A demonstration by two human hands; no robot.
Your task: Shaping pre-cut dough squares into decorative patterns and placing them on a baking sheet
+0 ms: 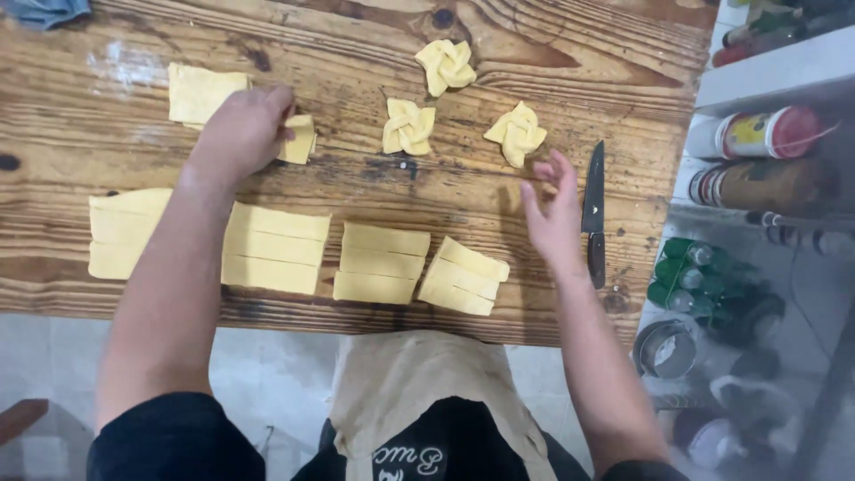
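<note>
Left hand (242, 132) is curled down on a small yellow dough piece (301, 140) on the wooden table (356, 53), fingers closed over its left edge, so only the right part of the piece shows; pinching or just pressing, can't tell. Just left of that hand, partly under it, a flat dough square (200, 92). Right hand (554, 216) is open, fingers spread and slightly bent, holding nothing, hovering above the table just below the rightmost folded dough knot (516, 133); contact with the board not clear. Two more pinwheel-style knots: middle knot (408, 126) and upper knot (445, 65), all three well apart from each other. Black-handled knife (593, 214) lies flat just right of the right hand, blade pointing away from the person. Near the table's front edge, a row of scored dough sheets: a long sheet (134, 233) crossed by the left forearm, a second sheet (276, 249), a third (381, 263), and a tilted fourth (463, 276), each cut into strips lying side by side. Blue cloth (44, 11) at the top-left corner. Right of the table, shelving with a red-lidded container (766, 132) and green bottles (690, 272). Tan apron (419, 383) at the bottom centre.
</note>
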